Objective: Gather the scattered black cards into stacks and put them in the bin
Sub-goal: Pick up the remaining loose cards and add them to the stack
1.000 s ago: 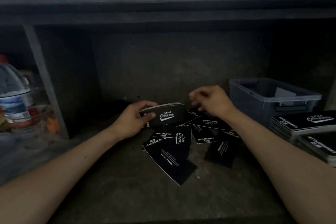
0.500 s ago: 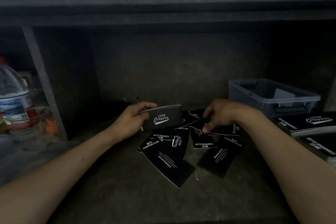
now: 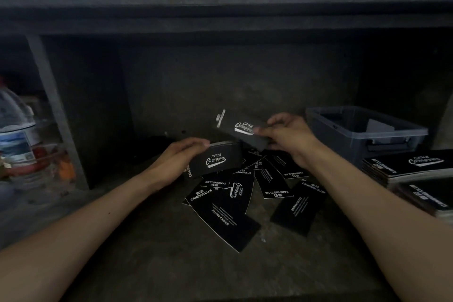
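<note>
Head view: left hand (image 3: 176,162) grips the gathered stack (image 3: 215,160) as a base, while right hand (image 3: 289,137) at its 1 o'clock pinches one lifted card (image 3: 241,131), likely to add on top.

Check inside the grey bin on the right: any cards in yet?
One pale flat piece shows inside the bin, toward the far side. Nothing else is visible, but the near wall hides the floor, so unconfirmed.
</note>
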{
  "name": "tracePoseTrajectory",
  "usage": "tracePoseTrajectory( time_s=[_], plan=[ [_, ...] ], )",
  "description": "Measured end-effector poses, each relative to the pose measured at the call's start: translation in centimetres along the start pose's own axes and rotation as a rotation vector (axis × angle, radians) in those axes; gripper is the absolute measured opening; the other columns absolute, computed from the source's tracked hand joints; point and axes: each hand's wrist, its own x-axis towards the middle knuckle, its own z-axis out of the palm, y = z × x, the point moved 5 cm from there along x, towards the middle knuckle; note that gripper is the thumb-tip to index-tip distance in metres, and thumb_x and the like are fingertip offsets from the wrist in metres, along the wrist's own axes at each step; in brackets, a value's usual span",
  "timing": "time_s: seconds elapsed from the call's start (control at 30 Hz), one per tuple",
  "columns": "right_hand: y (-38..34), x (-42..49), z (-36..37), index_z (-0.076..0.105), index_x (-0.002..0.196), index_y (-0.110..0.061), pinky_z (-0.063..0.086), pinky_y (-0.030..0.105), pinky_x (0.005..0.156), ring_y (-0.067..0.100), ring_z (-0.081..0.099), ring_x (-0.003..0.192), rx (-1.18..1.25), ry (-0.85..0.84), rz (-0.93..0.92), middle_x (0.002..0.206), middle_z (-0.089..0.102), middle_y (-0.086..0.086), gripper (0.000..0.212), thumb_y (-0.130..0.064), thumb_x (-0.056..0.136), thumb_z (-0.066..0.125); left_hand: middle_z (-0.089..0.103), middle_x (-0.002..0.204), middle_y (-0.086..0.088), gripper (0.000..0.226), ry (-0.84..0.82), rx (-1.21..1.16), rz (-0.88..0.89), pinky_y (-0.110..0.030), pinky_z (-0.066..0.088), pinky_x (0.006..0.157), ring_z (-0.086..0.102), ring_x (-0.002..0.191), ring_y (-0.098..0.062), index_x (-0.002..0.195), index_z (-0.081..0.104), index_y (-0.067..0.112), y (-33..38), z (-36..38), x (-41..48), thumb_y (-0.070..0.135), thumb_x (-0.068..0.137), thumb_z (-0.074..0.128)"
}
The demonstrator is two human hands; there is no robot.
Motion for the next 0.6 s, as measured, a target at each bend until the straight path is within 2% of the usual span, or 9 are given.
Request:
tracePoseTrajectory(
  time_s=[0.07,0.17,0.23,0.3,0.33,0.4,0.47,0.53,0.6],
  plan=[
    [1.1,-0.1,0.9,0.055,0.074,-0.014,0.051,0.026,0.053,0.015,0.057,0.059,-0.291,-0.116,-0.048,0.069,0.061,0.007,0.032,-0.002,0.069,0.084,0.076,0.103,0.016,0.026,-0.015,0.048,0.022,-0.011,0.053,0.078,0.071,0.093,0.003,0.107,0.073,0.034,-0.1,0.1,-0.2,0.049,0.086,0.069],
    [1.3,-0.2,1.7,0.057,0.075,-0.014,0.045,0.022,0.054,0.009,0.051,0.051,-0.448,-0.258,-0.131,0.060,0.059,0.001,0.031,0.002,0.069,0.083,0.077,0.102,0.011,0.030,0.023,0.118,0.089,-0.022,0.058,0.084,0.072,0.093,-0.002,0.110,0.070,0.024,0.1,0.2,-0.2,0.032,0.082,0.079],
    [0.7,0.0,1.5,0.057,0.085,-0.015,0.046,0.018,0.055,0.006,0.055,0.053,-0.465,-0.299,-0.197,0.068,0.063,0.001,0.033,0.004,0.072,0.079,0.077,0.103,0.014,0.037,0.006,0.102,0.093,-0.017,0.056,0.080,0.072,0.095,-0.001,0.110,0.070,0.027,0.2,0.2,-0.3,0.036,0.076,0.082],
    [0.4,0.1,1.5,0.058,0.093,-0.017,0.050,0.018,0.068,0.003,0.063,0.066,-0.541,-0.327,-0.282,0.080,0.070,0.002,0.032,0.004,0.076,0.076,0.076,0.105,0.016,0.043,-0.034,0.079,0.073,-0.013,0.055,0.076,0.072,0.094,0.000,0.111,0.069,0.032,0.2,0.2,-0.5,0.036,0.071,0.086],
    [0.5,-0.1,1.7,0.061,0.095,-0.018,0.051,0.019,0.074,0.004,0.065,0.074,-0.600,-0.332,-0.322,0.084,0.072,0.001,0.030,0.003,0.078,0.074,0.076,0.105,0.017,0.044,-0.039,0.078,0.073,-0.011,0.054,0.075,0.072,0.094,0.000,0.111,0.068,0.032,0.2,0.2,-0.6,0.033,0.071,0.087],
    [0.9,-0.5,2.6,0.066,0.096,-0.017,0.051,0.019,0.077,0.008,0.067,0.080,-0.662,-0.333,-0.369,0.089,0.072,0.001,0.027,0.000,0.077,0.076,0.076,0.101,0.013,0.042,-0.018,0.125,0.107,-0.009,0.052,0.075,0.071,0.093,0.003,0.113,0.067,0.029,0.2,0.1,-0.5,0.023,0.075,0.086],
    [0.5,-0.3,2.6,0.069,0.100,-0.015,0.053,0.018,0.075,0.011,0.067,0.079,-0.598,-0.255,-0.372,0.094,0.072,0.004,0.030,-0.004,0.074,0.081,0.075,0.098,0.010,0.043,0.005,0.167,0.141,-0.006,0.050,0.077,0.069,0.091,0.007,0.119,0.066,0.021,0.2,0.0,-0.2,0.009,0.081,0.082],
    [-0.4,0.6,0.6,0.070,0.102,-0.018,0.053,0.023,0.077,0.013,0.068,0.083,-0.588,-0.029,-0.316,0.096,0.072,0.002,0.031,-0.019,0.074,0.083,0.072,0.100,0.011,0.048,0.002,0.170,0.136,-0.005,0.049,0.076,0.068,0.088,0.010,0.123,0.063,0.015,0.0,-0.1,-0.2,-0.004,0.081,0.078],
    [-0.2,1.1,-1.9,0.069,0.109,-0.022,0.048,0.024,0.079,0.017,0.066,0.096,-0.866,0.119,-0.144,0.105,0.070,-0.001,0.040,-0.043,0.076,0.079,0.071,0.103,0.009,0.057,-0.011,0.152,0.116,-0.005,0.049,0.075,0.067,0.087,0.011,0.125,0.061,0.014,-0.2,-0.1,-0.2,-0.011,0.077,0.078]
  ],
)
